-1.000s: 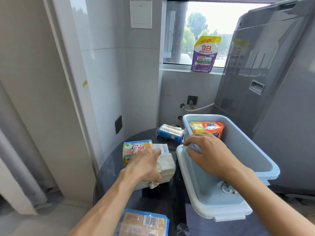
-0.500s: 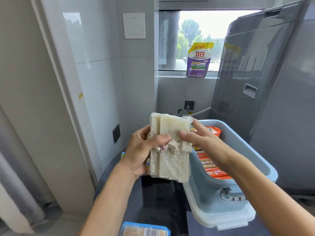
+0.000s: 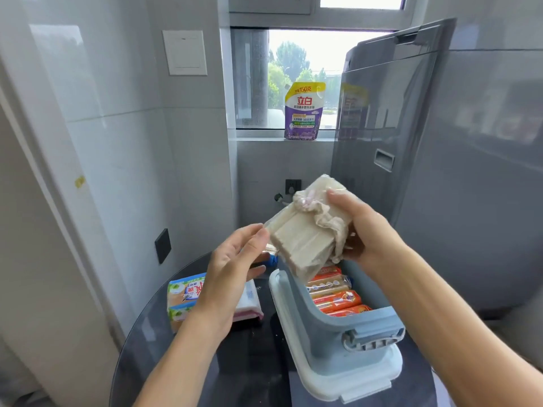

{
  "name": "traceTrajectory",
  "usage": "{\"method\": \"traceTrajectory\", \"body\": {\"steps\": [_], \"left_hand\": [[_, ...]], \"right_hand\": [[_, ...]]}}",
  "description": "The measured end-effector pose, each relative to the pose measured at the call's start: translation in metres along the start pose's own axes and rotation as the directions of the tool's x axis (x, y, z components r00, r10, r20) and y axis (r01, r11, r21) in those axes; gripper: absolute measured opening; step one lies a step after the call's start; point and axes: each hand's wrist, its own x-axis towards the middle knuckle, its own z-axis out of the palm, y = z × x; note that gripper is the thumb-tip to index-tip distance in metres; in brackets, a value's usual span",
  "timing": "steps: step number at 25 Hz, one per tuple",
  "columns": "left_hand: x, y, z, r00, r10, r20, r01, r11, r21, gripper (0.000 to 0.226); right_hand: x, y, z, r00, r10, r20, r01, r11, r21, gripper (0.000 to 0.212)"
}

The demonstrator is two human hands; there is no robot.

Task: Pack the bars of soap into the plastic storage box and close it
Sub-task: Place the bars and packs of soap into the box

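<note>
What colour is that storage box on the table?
The box is pale blue-grey; the head view, the only one, shows it clearly.

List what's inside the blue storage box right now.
Inside the blue storage box, orange-wrapped soap bars stand packed in a row. The far end is covered by the clear-wrapped bundle of white soap bars, held above it by the right hand; the floor isn't visible.

Both forearms bare, no sleeves; left hand (image 3: 232,271) & right hand (image 3: 364,230) ungloved.
</note>
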Motion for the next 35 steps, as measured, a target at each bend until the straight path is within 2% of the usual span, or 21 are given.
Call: {"method": "traceTrajectory", "body": {"steps": [2, 4, 6, 8, 11, 13, 14, 15, 16, 17, 18, 19, 22, 23, 24, 25, 26, 28, 29, 32, 35], "left_hand": [[-0.001, -0.008, 0.005, 1.000, -0.010, -0.015, 0.013, 0.989, 0.146, 0.043], [0.000, -0.014, 0.017, 1.000, -0.024, 0.005, 0.022, 0.958, 0.286, 0.043], [0.002, -0.024, 0.028, 0.998, -0.046, 0.041, 0.026, 0.918, 0.396, 0.050], [0.002, -0.032, 0.035, 0.992, -0.076, 0.099, 0.017, 0.872, 0.490, 0.064], [0.002, -0.039, 0.038, 0.988, -0.101, 0.119, 0.027, 0.865, 0.502, 0.072], [0.004, -0.042, 0.040, 0.991, -0.089, 0.105, 0.025, 0.866, 0.499, 0.070], [0.005, -0.043, 0.041, 0.992, -0.080, 0.100, 0.019, 0.866, 0.500, 0.069], [0.005, -0.045, 0.042, 0.992, -0.077, 0.097, 0.018, 0.866, 0.500, 0.069], [0.004, -0.045, 0.043, 0.992, -0.075, 0.099, 0.016, 0.866, 0.500, 0.069], [0.004, -0.046, 0.043, 0.992, -0.072, 0.102, 0.011, 0.865, 0.502, 0.069], [0.003, -0.046, 0.043, 0.992, -0.069, 0.105, 0.007, 0.865, 0.502, 0.070], [0.003, -0.047, 0.043, 0.992, -0.065, 0.106, 0.003, 0.867, 0.498, 0.071], [0.004, -0.048, 0.042, 0.992, -0.073, 0.103, 0.016, 0.879, 0.476, 0.072], [0.003, -0.048, 0.043, 0.992, -0.076, 0.105, 0.017, 0.880, 0.474, 0.072], [0.002, -0.048, 0.042, 0.991, -0.077, 0.110, 0.016, 0.879, 0.476, 0.073], [0.001, -0.048, 0.041, 0.991, -0.074, 0.116, 0.010, 0.880, 0.475, 0.073], [0.002, -0.048, 0.041, 0.991, -0.067, 0.117, 0.004, 0.881, 0.473, 0.073], [0.003, -0.049, 0.043, 0.992, -0.067, 0.102, 0.010, 0.879, 0.477, 0.073], [0.004, -0.049, 0.043, 0.993, -0.066, 0.100, 0.010, 0.876, 0.482, 0.073], [0.001, -0.050, 0.042, 0.993, -0.056, 0.101, -0.002, 0.864, 0.503, 0.073], [-0.003, -0.051, 0.029, 0.985, -0.072, 0.154, -0.013, 0.872, 0.489, 0.065]], "right_hand": [[0.013, 0.004, -0.018, 0.981, 0.021, -0.192, -0.029, 0.999, -0.037, 0.045], [0.023, 0.017, -0.030, 0.961, 0.018, -0.275, -0.057, 0.989, -0.135, 0.049], [0.031, 0.033, -0.033, 0.955, 0.039, -0.295, -0.102, 0.974, -0.200, 0.049], [0.039, 0.043, -0.029, 0.951, 0.099, -0.294, -0.157, 0.970, -0.183, 0.047], [0.047, 0.044, -0.027, 0.943, 0.177, -0.281, -0.215, 0.970, -0.110, 0.030], [0.048, 0.042, -0.030, 0.956, 0.167, -0.242, -0.222, 0.949, -0.225, 0.027], [0.048, 0.042, -0.033, 0.967, 0.120, -0.226, -0.211, 0.876, -0.435, 0.029], [0.048, 0.043, -0.037, 0.979, 0.053, -0.199, -0.179, 0.696, -0.696, 0.033], [0.047, 0.044, -0.040, 0.987, -0.020, -0.160, -0.135, 0.439, -0.888, 0.037], [0.045, 0.045, -0.041, 0.990, -0.085, -0.116, -0.097, 0.207, -0.974, 0.038], [0.042, 0.044, -0.041, 0.988, -0.126, -0.084, -0.076, 0.069, -0.995, 0.040], [0.041, 0.041, -0.041, 0.989, -0.130, -0.075, -0.075, 0.008, -0.997, 0.042], [0.034, 0.027, -0.031, 0.993, -0.037, -0.114, -0.114, 0.012, -0.993, 0.041], [0.034, 0.025, -0.028, 0.991, -0.109, -0.077, -0.082, -0.043, -0.996, 0.035], [0.036, 0.026, -0.027, 0.966, -0.259, 0.011, -0.018, -0.113, -0.993, 0.028], [0.036, 0.027, -0.025, 0.914, -0.388, 0.118, 0.058, -0.162, -0.985, 0.022], [0.036, 0.029, -0.024, 0.885, -0.416, 0.206, 0.146, -0.172, -0.974, 0.016], [0.032, 0.037, -0.027, 0.922, -0.253, 0.292, 0.270, -0.117, -0.956, 0.018], [0.029, 0.042, -0.031, 0.938, -0.194, 0.288, 0.278, -0.081, -0.957, 0.017], [0.025, 0.044, -0.038, 0.950, -0.159, 0.268, 0.272, 0.006, -0.962, 0.014], [0.016, 0.046, -0.037, 0.939, -0.200, 0.281, 0.288, 0.008, -0.958, 0.022]]}}
